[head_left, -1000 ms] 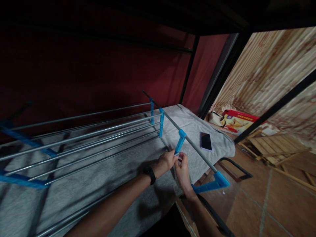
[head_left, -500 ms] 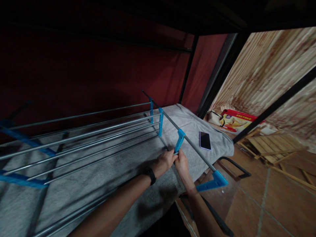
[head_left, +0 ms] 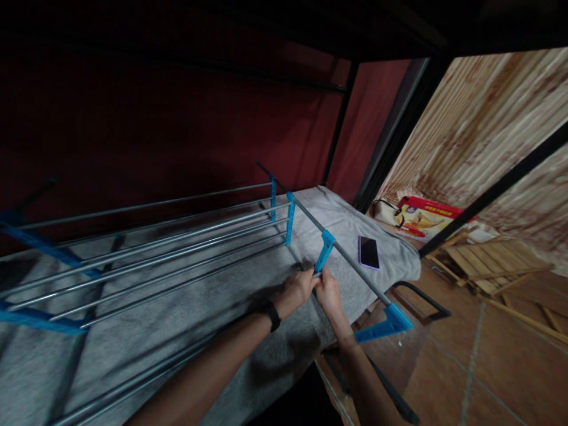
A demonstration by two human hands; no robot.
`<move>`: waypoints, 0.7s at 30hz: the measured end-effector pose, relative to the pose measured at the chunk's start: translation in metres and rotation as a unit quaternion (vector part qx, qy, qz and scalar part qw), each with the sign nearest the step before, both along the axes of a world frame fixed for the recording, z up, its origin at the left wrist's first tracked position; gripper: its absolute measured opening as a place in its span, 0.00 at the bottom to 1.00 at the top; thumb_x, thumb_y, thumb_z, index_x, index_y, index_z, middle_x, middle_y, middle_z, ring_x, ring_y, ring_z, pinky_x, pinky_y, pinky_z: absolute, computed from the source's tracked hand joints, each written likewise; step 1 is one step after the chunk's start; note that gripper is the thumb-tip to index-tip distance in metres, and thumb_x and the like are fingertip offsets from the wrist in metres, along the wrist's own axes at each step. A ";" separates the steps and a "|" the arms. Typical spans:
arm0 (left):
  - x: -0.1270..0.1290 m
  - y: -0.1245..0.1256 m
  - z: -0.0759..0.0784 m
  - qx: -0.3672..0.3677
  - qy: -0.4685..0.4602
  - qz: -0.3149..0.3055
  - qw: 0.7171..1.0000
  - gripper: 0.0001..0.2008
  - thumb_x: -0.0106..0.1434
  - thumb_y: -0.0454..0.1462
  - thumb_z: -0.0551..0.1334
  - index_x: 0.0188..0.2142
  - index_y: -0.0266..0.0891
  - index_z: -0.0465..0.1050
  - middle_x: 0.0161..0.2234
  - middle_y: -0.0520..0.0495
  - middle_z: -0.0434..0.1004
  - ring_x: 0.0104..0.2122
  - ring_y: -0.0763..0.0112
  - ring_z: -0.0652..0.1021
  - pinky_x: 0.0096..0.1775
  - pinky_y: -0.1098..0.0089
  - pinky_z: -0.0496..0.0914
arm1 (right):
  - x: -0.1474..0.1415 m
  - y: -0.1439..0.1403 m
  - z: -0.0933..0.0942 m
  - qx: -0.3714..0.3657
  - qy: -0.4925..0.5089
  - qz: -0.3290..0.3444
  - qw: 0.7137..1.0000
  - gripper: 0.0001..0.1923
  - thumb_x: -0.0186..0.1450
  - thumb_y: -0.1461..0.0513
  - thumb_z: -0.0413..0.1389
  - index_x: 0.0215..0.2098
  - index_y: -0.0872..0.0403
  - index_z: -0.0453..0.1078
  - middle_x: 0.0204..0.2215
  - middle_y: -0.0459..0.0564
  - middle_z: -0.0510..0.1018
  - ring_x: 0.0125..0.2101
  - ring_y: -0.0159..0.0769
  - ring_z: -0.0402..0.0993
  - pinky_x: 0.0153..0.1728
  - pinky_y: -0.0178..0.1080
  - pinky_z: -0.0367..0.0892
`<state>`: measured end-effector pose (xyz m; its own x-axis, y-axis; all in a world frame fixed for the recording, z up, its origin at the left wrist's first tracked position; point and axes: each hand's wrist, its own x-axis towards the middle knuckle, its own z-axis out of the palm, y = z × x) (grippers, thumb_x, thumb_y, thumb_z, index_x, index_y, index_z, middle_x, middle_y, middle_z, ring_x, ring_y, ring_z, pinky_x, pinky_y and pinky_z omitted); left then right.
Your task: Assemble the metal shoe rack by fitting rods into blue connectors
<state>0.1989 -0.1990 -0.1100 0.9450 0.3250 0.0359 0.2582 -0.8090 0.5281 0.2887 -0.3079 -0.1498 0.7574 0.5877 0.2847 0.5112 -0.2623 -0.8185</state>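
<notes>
A drying rack with grey metal bars and blue plastic brackets (head_left: 290, 222) stretches from the left edge to the middle of the view. One blue bracket (head_left: 325, 251) hangs from the long grey tube (head_left: 360, 274) that slants toward me. Around its lower end my left hand (head_left: 296, 292) is closed, the wrist wearing a black band (head_left: 272, 315). My right hand (head_left: 329, 291) grips the same end from the right, touching the left. The fingers hide most of what lies between them. A larger blue end piece (head_left: 393, 322) sits at the tube's near end, beside my right forearm.
Grey fabric (head_left: 190, 310) covers the surface under the rack. A phone (head_left: 368, 252) lies on it at the right. Black frame posts (head_left: 341, 124) stand behind. A red and yellow box (head_left: 423, 218) and wooden slats (head_left: 497, 260) lie farther right, near tiled floor (head_left: 497, 367).
The held bracket and the slanted tube have shifted very slightly to the right. Both hands keep their grip.
</notes>
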 end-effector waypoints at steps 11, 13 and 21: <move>-0.001 -0.001 0.009 0.004 0.027 0.000 1.000 0.14 0.76 0.42 0.53 0.50 0.38 0.73 0.45 0.39 0.83 0.46 0.58 0.82 0.48 0.65 0.73 | -0.002 0.000 0.003 0.007 -0.003 -0.006 1.000 0.12 0.63 0.64 0.47 0.42 0.51 0.70 0.30 0.49 0.78 0.30 0.39 0.73 0.33 0.39 0.66; -0.001 -0.004 0.010 0.014 0.041 0.003 0.999 0.14 0.76 0.42 0.52 0.50 0.39 0.73 0.45 0.39 0.83 0.46 0.58 0.82 0.48 0.65 0.73 | -0.002 0.000 0.003 0.009 -0.002 -0.003 1.000 0.13 0.64 0.64 0.48 0.43 0.51 0.71 0.31 0.50 0.78 0.30 0.40 0.74 0.33 0.39 0.67; 0.008 -0.010 0.000 0.019 0.056 0.014 0.998 0.13 0.75 0.35 0.50 0.47 0.37 0.73 0.43 0.40 0.83 0.43 0.61 0.81 0.48 0.64 0.72 | -0.001 0.002 0.003 0.003 -0.010 0.008 1.000 0.17 0.63 0.65 0.47 0.46 0.53 0.70 0.34 0.53 0.81 0.34 0.42 0.77 0.37 0.40 0.69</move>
<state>0.2072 -0.2090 -0.1103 0.9344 0.3516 -0.0564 0.3363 -0.8193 0.4643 0.2880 -0.3054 -0.1469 0.7421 0.5976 0.3036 0.5319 -0.2494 -0.8092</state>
